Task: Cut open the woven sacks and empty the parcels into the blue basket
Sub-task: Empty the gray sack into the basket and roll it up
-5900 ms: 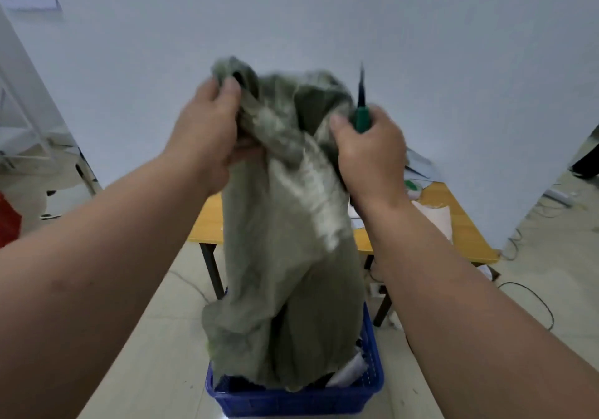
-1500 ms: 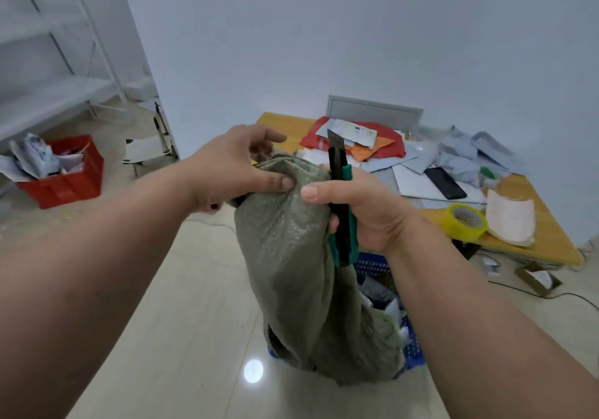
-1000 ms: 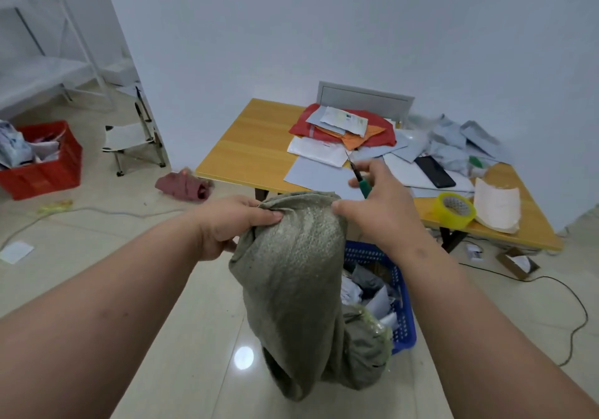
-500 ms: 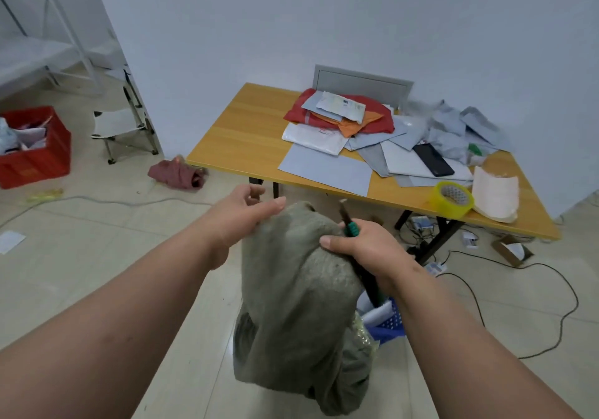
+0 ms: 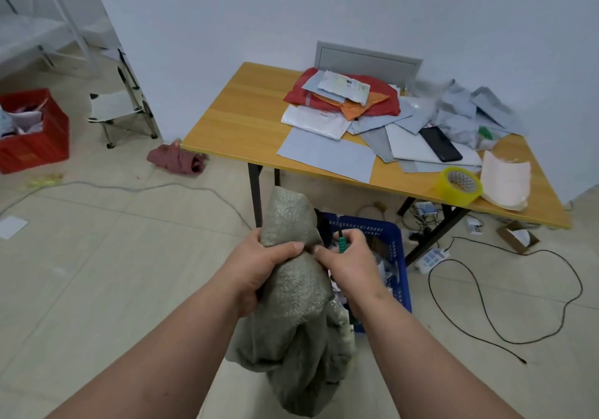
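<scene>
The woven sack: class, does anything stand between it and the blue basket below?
Nothing visible does. The woven sack hangs from the left hand and right hand directly beside the blue basket, its lower folds draping over the near rim. The right hand also holds a green-handled cutter.

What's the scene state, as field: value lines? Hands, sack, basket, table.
left hand: grips the woven sack
right hand: pinches the sack, green-handled cutter held in same hand
sack: limp, bunched, hanging beside the basket
blue basket: on the floor, parcels inside
table: mailers, yellow tape roll, black phone
</scene>
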A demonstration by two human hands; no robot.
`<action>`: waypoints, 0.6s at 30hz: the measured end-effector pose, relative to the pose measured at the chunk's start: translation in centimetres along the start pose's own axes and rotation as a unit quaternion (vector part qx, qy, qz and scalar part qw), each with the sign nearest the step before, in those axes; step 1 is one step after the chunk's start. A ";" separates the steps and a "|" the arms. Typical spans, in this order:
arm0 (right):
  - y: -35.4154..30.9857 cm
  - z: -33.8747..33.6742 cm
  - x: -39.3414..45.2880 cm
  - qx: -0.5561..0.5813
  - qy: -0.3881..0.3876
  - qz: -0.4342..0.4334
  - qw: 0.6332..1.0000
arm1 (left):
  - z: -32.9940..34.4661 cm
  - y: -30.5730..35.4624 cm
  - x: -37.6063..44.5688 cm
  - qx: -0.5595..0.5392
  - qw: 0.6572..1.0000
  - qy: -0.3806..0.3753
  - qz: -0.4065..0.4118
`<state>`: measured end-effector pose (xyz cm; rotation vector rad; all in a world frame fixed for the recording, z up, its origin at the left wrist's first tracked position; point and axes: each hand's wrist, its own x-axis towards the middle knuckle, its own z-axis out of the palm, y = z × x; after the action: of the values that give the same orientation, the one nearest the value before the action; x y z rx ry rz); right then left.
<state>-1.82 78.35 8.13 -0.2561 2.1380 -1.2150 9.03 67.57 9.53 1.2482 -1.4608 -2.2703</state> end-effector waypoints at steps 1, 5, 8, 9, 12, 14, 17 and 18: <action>-0.3 -0.3 -0.1 0.009 0.023 -0.025 0.999 | 0.1 -0.2 0.3 0.026 0.999 0.035 0.018; -1.2 -0.3 -1.5 0.144 -0.084 -0.027 0.986 | 1.2 0.5 0.3 0.354 0.913 0.140 0.150; -1.3 0.3 -1.1 0.154 -0.095 -0.012 0.983 | 2.1 1.2 -0.2 0.460 0.862 0.058 0.208; -1.1 0.1 -0.6 0.177 -0.075 0.005 0.981 | 2.1 1.5 -0.3 0.436 0.875 0.022 0.208; -0.6 -1.0 0.8 0.299 -0.076 0.068 0.949 | 1.2 2.4 -0.4 0.247 0.959 0.021 0.141; -0.4 -1.4 1.0 0.357 -0.124 0.100 0.920 | 0.1 2.2 0.1 0.214 0.967 0.082 0.114; -0.1 -1.4 0.7 0.407 -0.215 0.124 0.879 | -0.8 1.4 0.0 0.128 0.991 0.004 -0.026; 0.1 -1.3 0.6 0.413 -0.233 0.130 0.871 | -0.6 1.2 -0.3 0.071 0.993 -0.050 -0.081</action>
<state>-3.10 79.02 8.18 0.1143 1.0662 -1.5816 9.34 66.68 10.55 1.3557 -1.6377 -2.4012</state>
